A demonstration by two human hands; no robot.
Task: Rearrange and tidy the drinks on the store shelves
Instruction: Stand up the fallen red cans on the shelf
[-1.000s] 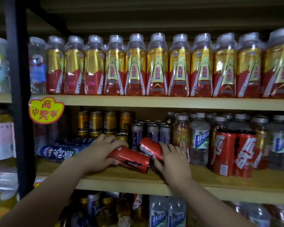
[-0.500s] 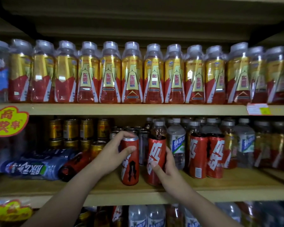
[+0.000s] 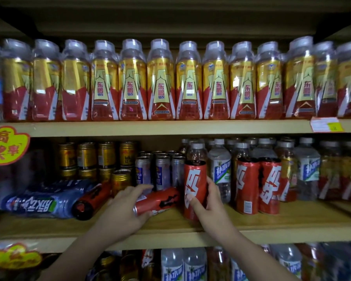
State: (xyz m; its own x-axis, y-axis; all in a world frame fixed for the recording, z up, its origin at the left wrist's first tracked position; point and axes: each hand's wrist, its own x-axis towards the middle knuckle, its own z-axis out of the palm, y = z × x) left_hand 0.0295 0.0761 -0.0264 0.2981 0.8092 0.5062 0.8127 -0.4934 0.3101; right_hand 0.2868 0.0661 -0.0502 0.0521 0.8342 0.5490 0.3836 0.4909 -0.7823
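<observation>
On the middle shelf [image 3: 190, 226], my right hand [image 3: 209, 207] grips an upright red can [image 3: 195, 185] with white lettering. My left hand [image 3: 128, 209] holds a second red can [image 3: 160, 200] that lies on its side just left of the upright one. A third red can [image 3: 91, 200] lies tipped over further left, beside fallen blue-labelled bottles [image 3: 41, 203]. Two more red cans [image 3: 257, 185] stand upright to the right.
Gold cans [image 3: 95, 157] and silver cans [image 3: 160, 171] stand at the back of the middle shelf, white-labelled water bottles [image 3: 220, 171] behind the red cans. A row of red-and-gold bottles [image 3: 160, 82] fills the upper shelf. More drinks sit on the shelf below.
My right hand has kept its red can upright and shifted it slightly right. The can in my left hand stood upright half a second ago; now it lies on its side.
</observation>
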